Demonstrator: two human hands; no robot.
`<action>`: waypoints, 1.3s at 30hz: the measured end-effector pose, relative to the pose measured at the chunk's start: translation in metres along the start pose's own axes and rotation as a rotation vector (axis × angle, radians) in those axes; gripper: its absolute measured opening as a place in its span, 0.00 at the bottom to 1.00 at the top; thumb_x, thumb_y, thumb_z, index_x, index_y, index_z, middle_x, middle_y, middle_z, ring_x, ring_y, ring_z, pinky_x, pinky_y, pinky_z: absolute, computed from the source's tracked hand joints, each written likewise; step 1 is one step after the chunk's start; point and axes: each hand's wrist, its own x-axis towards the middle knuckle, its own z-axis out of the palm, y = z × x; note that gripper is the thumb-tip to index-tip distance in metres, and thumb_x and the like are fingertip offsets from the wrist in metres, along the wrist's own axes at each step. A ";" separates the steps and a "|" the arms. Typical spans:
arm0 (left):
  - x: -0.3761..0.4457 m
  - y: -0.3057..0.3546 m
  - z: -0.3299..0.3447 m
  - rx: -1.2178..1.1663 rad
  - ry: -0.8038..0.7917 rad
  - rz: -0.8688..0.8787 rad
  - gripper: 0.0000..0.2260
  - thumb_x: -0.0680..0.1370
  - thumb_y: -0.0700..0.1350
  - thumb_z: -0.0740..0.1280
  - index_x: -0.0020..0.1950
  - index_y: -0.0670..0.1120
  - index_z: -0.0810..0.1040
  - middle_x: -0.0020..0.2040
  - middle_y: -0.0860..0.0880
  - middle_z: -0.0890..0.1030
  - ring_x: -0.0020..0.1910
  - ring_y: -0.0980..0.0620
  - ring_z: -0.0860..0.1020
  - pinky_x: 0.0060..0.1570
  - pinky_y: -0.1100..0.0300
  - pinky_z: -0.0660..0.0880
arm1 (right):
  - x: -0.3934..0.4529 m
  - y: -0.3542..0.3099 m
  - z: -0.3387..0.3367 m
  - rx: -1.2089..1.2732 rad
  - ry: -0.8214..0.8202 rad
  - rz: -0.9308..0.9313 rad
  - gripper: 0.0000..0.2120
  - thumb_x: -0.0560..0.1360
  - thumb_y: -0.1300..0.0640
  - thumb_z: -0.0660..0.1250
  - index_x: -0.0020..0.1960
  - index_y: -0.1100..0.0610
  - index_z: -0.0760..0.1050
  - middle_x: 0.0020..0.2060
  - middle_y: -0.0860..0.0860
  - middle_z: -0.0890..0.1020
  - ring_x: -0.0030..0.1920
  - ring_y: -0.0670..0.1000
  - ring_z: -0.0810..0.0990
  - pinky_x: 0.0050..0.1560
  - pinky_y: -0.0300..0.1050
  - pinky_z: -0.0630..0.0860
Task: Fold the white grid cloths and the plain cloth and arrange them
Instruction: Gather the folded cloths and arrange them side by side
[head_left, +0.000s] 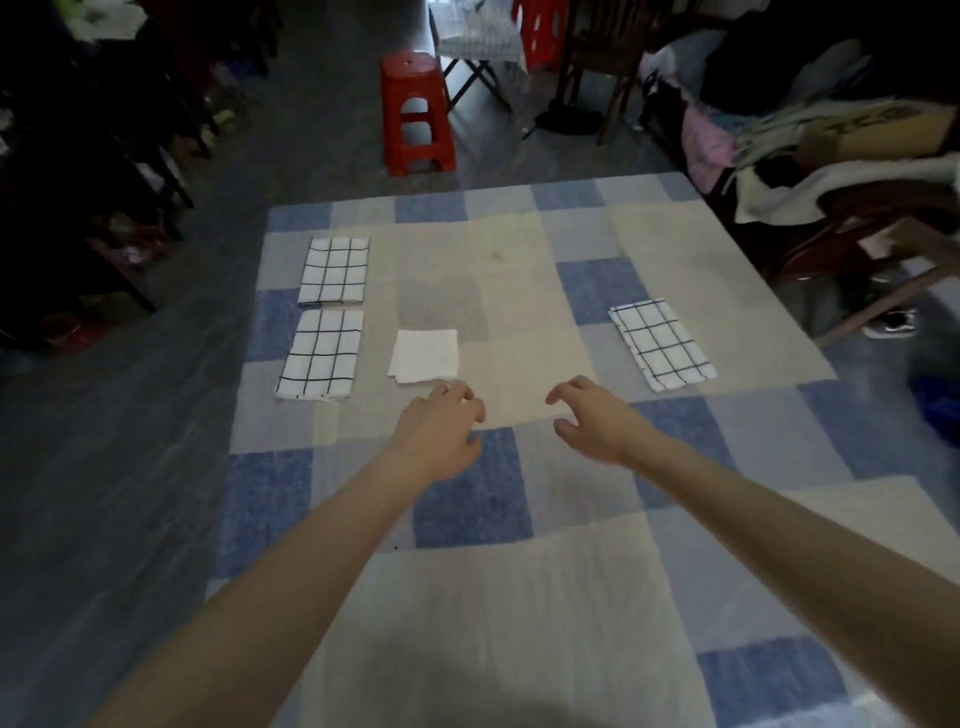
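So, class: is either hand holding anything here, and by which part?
Nothing is held. Left hand hovers open near the plain cloth; right hand is open too.

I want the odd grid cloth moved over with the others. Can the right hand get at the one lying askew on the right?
Probably yes. The right hand hovers open and holds nothing, and only bare checked blanket lies between it and the askew grid cloth, with nothing on top of that cloth.

Three folded white grid cloths – far left (335, 270), near left (320, 354), right (661, 344) – one plain cloth (424, 356), two red stools (415, 111) (537, 28), two hands (441, 427) (597, 418).
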 end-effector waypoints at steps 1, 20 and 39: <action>-0.001 0.016 -0.008 -0.001 0.030 0.031 0.12 0.78 0.49 0.63 0.61 0.49 0.75 0.63 0.50 0.71 0.62 0.47 0.69 0.51 0.52 0.72 | -0.015 0.008 -0.006 -0.004 0.021 0.024 0.17 0.78 0.54 0.61 0.66 0.54 0.70 0.64 0.54 0.70 0.63 0.56 0.73 0.61 0.51 0.71; 0.012 0.304 0.004 0.131 0.072 0.408 0.13 0.76 0.50 0.67 0.59 0.51 0.75 0.59 0.51 0.74 0.58 0.49 0.75 0.47 0.56 0.73 | -0.266 0.170 -0.045 0.084 0.266 0.460 0.17 0.78 0.47 0.62 0.64 0.52 0.71 0.62 0.54 0.73 0.62 0.56 0.74 0.61 0.52 0.72; -0.029 0.749 0.095 0.187 -0.101 0.770 0.13 0.78 0.54 0.63 0.61 0.54 0.74 0.60 0.53 0.75 0.58 0.50 0.75 0.54 0.54 0.72 | -0.664 0.413 -0.041 0.152 0.455 0.885 0.16 0.75 0.47 0.62 0.62 0.48 0.71 0.57 0.50 0.74 0.56 0.55 0.76 0.56 0.53 0.74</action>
